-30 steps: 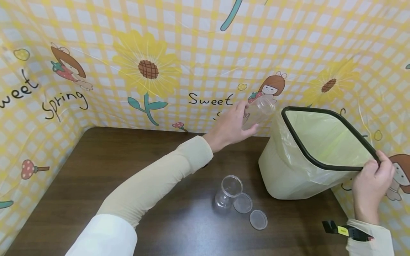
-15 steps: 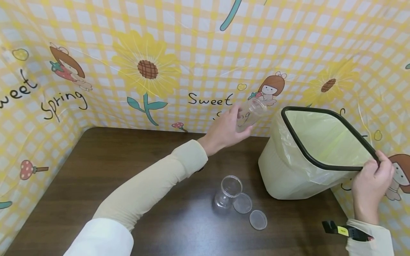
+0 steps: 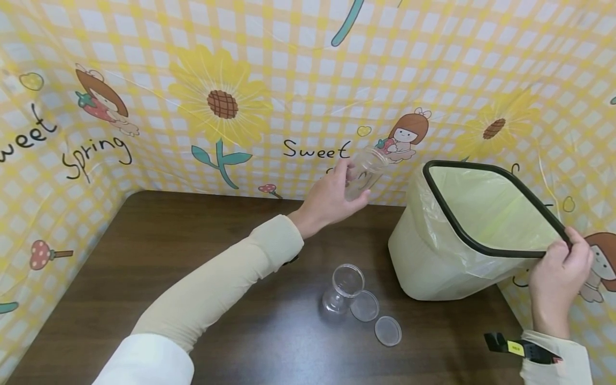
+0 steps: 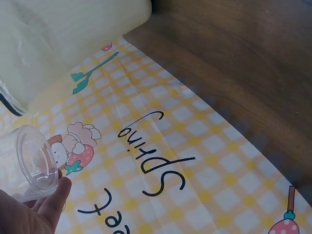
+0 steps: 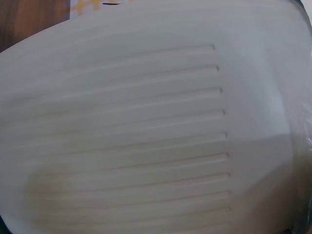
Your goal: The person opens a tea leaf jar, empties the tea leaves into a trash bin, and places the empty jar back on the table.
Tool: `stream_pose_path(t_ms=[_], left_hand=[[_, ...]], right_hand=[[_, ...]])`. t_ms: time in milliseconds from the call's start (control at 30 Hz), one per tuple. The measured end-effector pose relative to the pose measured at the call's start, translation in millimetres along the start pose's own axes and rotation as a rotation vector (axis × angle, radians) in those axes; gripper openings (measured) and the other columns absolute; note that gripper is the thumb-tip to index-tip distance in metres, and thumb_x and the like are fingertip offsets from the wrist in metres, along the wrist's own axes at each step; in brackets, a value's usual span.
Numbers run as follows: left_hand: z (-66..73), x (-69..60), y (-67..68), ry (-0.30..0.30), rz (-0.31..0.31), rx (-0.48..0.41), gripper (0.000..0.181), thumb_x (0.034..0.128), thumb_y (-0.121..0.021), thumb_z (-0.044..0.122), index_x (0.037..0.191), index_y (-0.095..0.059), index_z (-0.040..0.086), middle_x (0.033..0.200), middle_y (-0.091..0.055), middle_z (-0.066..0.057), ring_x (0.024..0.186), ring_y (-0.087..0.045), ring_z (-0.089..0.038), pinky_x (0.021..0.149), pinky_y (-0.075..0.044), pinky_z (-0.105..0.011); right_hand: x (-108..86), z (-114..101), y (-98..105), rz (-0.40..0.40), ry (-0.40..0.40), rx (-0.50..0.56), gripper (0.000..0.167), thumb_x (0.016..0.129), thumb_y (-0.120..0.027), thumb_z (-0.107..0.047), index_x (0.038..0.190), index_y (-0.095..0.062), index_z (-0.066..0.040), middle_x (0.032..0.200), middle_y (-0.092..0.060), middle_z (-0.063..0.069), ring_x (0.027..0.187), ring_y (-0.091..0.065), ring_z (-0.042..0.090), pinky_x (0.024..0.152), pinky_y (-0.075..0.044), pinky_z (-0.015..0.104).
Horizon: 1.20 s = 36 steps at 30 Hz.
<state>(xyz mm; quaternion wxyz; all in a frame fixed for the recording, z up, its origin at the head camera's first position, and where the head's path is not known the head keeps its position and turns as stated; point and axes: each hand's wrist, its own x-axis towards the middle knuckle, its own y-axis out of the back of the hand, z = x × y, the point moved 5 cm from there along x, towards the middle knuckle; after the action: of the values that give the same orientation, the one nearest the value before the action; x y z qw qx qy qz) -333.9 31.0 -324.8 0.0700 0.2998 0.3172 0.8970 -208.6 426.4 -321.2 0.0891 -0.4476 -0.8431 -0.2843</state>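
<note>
My left hand [image 3: 329, 195] grips a clear plastic jar [image 3: 367, 171] in the air, left of the trash can's rim. The jar is tilted, and in the left wrist view the clear jar [image 4: 31, 163] sits at the lower left between fingers and thumb. My right hand [image 3: 560, 280] holds the black rim of the white trash can [image 3: 423, 256] at its near right corner. The can leans toward me and has a thin bag lining it. Its ribbed side [image 5: 146, 126] fills the right wrist view, where the hand is hidden.
A second clear jar [image 3: 339, 291] stands without a lid on the dark wooden table [image 3: 192, 224]. Two round clear lids, one lid [image 3: 364, 306] beside the jar and another lid [image 3: 387, 330] nearer, lie flat. A yellow checked cloth [image 3: 289, 80] walls the back and sides.
My left hand has drawn left and slightly down with the jar, away from the trash can. The right hand and the can have stayed put.
</note>
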Motion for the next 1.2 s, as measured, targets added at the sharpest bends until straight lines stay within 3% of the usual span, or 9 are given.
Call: stream_pose_path(t_ms=[133, 667, 900, 1200], left_hand=[[-3.2, -5.8, 1.1, -0.007, 0.007, -0.029, 0.064, 0.0914, -0.069, 0.036, 0.140, -0.042, 0.005, 0.121, -0.066, -0.014, 0.106, -0.065, -0.023, 0.090, -0.053, -0.038], [-29.3, -36.9, 8.1, 0.062, 0.008, -0.067, 0.061, 0.0915, -0.071, 0.036, 0.137, -0.042, 0.008, 0.116, -0.062, -0.007, 0.102, -0.064, -0.020, 0.089, -0.053, -0.035], [-33.3, -47.1, 10.2, 0.036, 0.017, -0.062, 0.060, 0.0906, -0.073, 0.033, 0.135, -0.042, 0.009, 0.113, -0.065, -0.008, 0.099, -0.065, -0.019, 0.088, -0.053, -0.034], [-37.3, -59.0, 11.6, 0.081, -0.010, -0.077, 0.056, 0.0905, -0.072, 0.034, 0.131, -0.043, 0.011, 0.110, -0.064, -0.003, 0.101, -0.065, -0.018, 0.091, -0.052, -0.035]], right_hand=[[0.4, 1, 0, -0.002, -0.001, 0.001, 0.053, 0.104, -0.026, -0.021, 0.150, -0.045, -0.004, 0.151, -0.039, 0.018, 0.137, -0.036, 0.021, 0.117, -0.025, 0.032], [-1.3, -1, 0, -0.007, 0.022, 0.001, 0.053, 0.104, -0.026, -0.022, 0.150, -0.044, -0.003, 0.152, -0.038, 0.018, 0.139, -0.035, 0.020, 0.119, -0.023, 0.033], [-0.5, 0, 0, -0.008, 0.012, -0.006, 0.053, 0.104, -0.025, -0.022, 0.151, -0.043, -0.004, 0.152, -0.038, 0.017, 0.138, -0.035, 0.021, 0.118, -0.023, 0.033], [-1.6, -1, 0, -0.014, 0.014, -0.003, 0.053, 0.104, -0.025, -0.022, 0.151, -0.043, -0.004, 0.153, -0.037, 0.018, 0.139, -0.034, 0.020, 0.119, -0.023, 0.033]])
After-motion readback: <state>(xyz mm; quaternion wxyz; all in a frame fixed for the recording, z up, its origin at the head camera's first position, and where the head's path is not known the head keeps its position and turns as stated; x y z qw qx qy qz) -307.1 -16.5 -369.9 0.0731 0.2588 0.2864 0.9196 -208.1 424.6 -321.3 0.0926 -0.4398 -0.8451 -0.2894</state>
